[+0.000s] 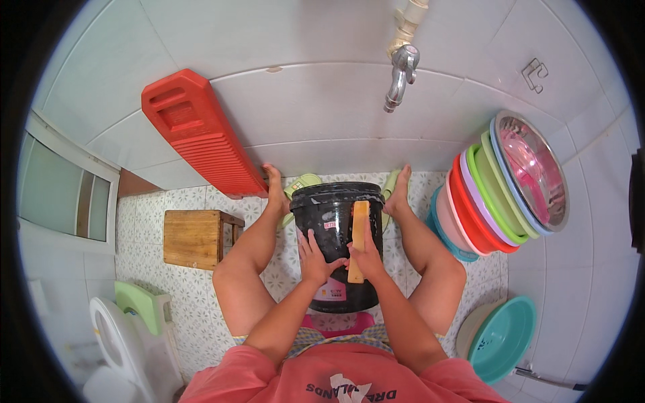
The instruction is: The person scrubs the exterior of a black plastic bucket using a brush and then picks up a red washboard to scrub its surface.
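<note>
A black plastic bucket (332, 247) lies tipped between my legs, its rimmed end towards the wall. Labels and whitish marks show on its side; its inside is hidden. My left hand (316, 262) rests on the bucket's left side with fingers apart. In my right hand (367, 254) is a yellowish scrubbing brush (359, 237), held lengthwise against the bucket's right side. A few bristles show at the brush's right edge; the rest of them are hidden.
A red washboard (201, 131) leans on the tiled wall, left of a metal tap (402, 75). On the left stand a wooden stool (191, 237) and a toilet (118, 337). Stacked basins (484, 196) and a teal basin (504, 337) are at right. A pink stool (342, 330) is beneath me.
</note>
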{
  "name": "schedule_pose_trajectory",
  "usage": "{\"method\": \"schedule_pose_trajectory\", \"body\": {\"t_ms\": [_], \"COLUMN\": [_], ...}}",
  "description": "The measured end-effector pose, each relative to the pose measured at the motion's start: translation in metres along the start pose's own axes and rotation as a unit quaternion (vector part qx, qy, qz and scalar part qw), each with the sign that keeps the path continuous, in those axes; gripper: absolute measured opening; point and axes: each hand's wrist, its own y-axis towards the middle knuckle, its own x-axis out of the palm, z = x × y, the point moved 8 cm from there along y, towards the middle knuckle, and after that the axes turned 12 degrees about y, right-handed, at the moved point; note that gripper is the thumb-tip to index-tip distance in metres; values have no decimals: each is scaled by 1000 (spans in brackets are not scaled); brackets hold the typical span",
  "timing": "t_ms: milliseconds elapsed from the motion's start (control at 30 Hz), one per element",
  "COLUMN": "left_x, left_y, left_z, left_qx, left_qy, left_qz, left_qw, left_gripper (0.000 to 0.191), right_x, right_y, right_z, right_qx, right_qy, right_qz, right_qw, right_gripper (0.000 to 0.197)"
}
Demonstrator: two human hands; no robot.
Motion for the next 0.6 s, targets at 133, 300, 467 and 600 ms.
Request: {"method": "schedule_pose_trajectory", "body": {"t_ms": [133, 300, 467, 600], "left_x": [-10, -22, -19, -23], "left_y": [-14, -33, -39, -42], "left_z": [10, 37, 21, 34], "left_qx": [32, 332, 389, 395], "left_qy": [21, 220, 286, 249], "left_qz": [30, -33, -108, -83], "left_qw": [999, 917, 869, 880], "left_gripper": [118, 94, 88, 89], "right_x": [-3, -12, -24, -30], "right_y": [-2, 1, -11, -20], "right_z": [-6, 3, -5, -27], "right_qx": [-39, 5, 39, 56], "right_qy": [15, 65, -16, -183], "right_qz": [-1, -42, -55, -31], "right_qw": [999, 997, 998, 981], "right_gripper": [94, 95, 88, 91]}}
